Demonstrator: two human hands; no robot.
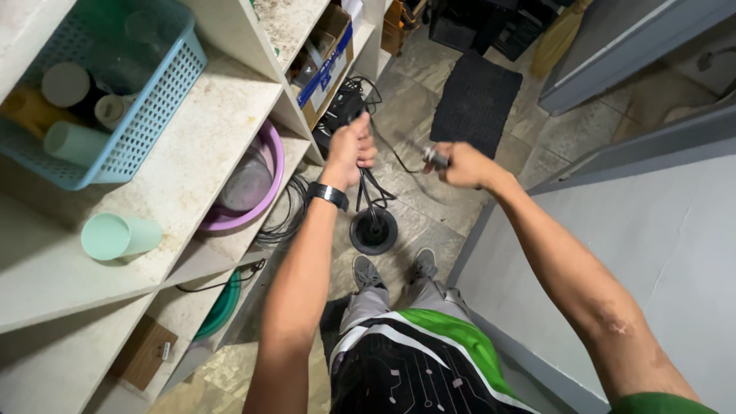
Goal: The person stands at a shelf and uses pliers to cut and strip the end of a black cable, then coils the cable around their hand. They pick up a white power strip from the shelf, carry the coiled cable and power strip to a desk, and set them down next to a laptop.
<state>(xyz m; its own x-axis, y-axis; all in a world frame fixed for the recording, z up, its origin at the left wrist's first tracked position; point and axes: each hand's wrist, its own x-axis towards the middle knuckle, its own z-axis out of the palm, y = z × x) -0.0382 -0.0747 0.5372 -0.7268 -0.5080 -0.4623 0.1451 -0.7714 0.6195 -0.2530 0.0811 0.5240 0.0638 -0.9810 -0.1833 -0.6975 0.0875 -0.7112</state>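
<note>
Gathering black cable off a round-base stand

Standing in narrow passage btw shelving and a grey wall. Left hand (351,147) closed in a fist round a bunch of black cable (371,192), loops hanging down from the fist to a black round base (373,229) on the tile floor, just ahead of the person's shoes (366,270). Right hand (462,164) closed on a small dark metal-tipped end (434,158), prob. a plug or connector; blurred, can't tell which. A thin run of cable goes btw the two hands, slack.

Step in hand, as judged: coiling/gathering the cable, left holding the loops, right feeding the free end. Roughly mid-way; more cable lies loose on lowest shelf nr the purple basin (249,184).

Next move calls for: keep left grip firm so loops don't slip, bring right end across w/o snagging the base or shelf edge.

Nearby: blue basket (157,92) w/ cups on upper shelf, mint cup (119,235) lying on its side, black mat (475,100) further along the floor.
</note>
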